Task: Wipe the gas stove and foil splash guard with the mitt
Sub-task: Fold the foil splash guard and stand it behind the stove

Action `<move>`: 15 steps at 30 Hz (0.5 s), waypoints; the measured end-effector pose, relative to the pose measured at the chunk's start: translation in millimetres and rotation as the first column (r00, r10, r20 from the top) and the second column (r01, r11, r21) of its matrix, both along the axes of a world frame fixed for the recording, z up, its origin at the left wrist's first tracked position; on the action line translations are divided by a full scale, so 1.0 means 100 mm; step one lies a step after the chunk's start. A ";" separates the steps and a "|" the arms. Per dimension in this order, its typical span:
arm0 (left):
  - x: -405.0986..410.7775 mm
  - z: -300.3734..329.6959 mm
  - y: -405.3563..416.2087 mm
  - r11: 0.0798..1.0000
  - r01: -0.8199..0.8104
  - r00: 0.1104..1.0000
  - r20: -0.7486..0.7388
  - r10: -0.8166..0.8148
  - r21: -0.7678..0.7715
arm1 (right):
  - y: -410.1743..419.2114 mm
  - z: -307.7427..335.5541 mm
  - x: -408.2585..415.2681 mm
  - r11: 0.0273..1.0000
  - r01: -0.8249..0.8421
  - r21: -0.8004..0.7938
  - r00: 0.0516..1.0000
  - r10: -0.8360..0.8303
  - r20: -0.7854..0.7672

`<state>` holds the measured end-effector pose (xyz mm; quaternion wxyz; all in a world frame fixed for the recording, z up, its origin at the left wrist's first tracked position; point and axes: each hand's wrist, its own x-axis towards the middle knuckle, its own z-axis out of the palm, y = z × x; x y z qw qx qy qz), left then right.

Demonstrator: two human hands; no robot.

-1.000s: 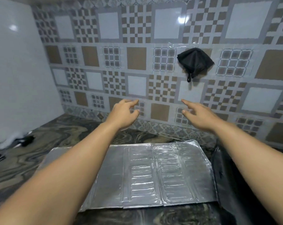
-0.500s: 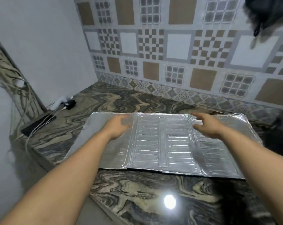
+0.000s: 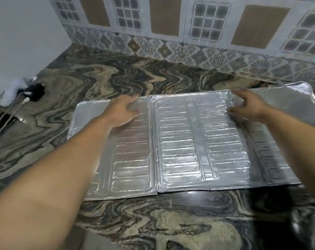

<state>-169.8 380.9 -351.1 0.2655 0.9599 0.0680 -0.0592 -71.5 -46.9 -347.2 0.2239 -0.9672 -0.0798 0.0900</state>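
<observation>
Marbled counter (image 3: 117,76) carries a white charger and cables (image 3: 25,98) at far left. Foil splash guard (image 3: 180,150) lies flat at centre; left hand (image 3: 122,110) and right hand (image 3: 250,107) hover at its far edge, fingers loosely spread, gripping nothing.

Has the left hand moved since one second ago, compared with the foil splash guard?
Yes. The left hand came down from in front of the tiled wall onto the far edge of the foil splash guard.
</observation>
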 end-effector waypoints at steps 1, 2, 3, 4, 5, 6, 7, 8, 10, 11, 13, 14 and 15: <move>0.08 -0.02 0.02 0.999 0.050 0.999 -0.007 -0.050 0.009 | 0.02 0.01 0.04 1.000 -0.014 -0.006 1.000 0.014 0.005; 0.15 -0.04 0.04 0.997 0.074 0.997 -0.018 -0.074 0.022 | 0.04 0.02 0.08 1.000 -0.020 -0.012 1.000 0.020 0.003; 0.22 -0.06 0.06 0.996 0.084 0.996 -0.033 -0.083 0.041 | 0.06 0.03 0.12 1.000 -0.021 -0.020 1.000 0.021 -0.002; 0.27 -0.07 0.06 0.994 0.095 0.995 -0.042 -0.093 0.045 | 0.08 0.05 0.16 1.000 -0.019 -0.025 1.000 0.019 -0.015; 0.31 -0.07 0.06 0.993 0.108 0.993 -0.047 -0.106 0.047 | 0.09 0.06 0.20 0.999 -0.019 -0.031 0.999 0.018 -0.035; 0.34 -0.06 0.06 0.991 0.125 0.991 -0.053 -0.122 0.045 | 0.10 0.08 0.24 0.999 -0.027 -0.045 0.998 0.024 -0.066; 0.36 -0.05 0.06 0.990 0.137 0.989 -0.060 -0.134 0.046 | 0.09 0.10 0.28 0.997 -0.036 -0.067 0.995 0.029 -0.100; 0.38 -0.06 0.07 0.988 0.144 0.988 -0.063 -0.141 0.048 | 0.08 0.13 0.31 0.994 -0.049 -0.099 0.990 0.035 -0.138; 0.40 -0.07 0.09 0.987 0.156 0.987 -0.048 -0.153 0.047 | 0.08 0.17 0.36 0.980 -0.092 -0.176 0.984 0.062 -0.167; 0.41 -0.07 0.10 0.986 0.160 0.987 -0.035 -0.159 0.045 | 0.07 0.16 0.40 0.971 -0.112 -0.210 0.985 0.082 -0.150; 0.42 -0.07 0.12 0.986 0.166 0.986 -0.013 -0.166 0.024 | 0.05 0.13 0.46 0.958 -0.118 -0.263 0.991 0.096 -0.097; 0.42 -0.05 0.12 0.987 0.162 0.987 -0.006 -0.162 0.010 | 0.07 0.14 0.45 0.953 -0.121 -0.276 0.992 0.107 -0.064; 0.42 -0.03 0.12 0.988 0.156 0.988 0.002 -0.156 -0.002 | 0.09 0.16 0.45 0.952 -0.126 -0.281 0.992 0.123 -0.028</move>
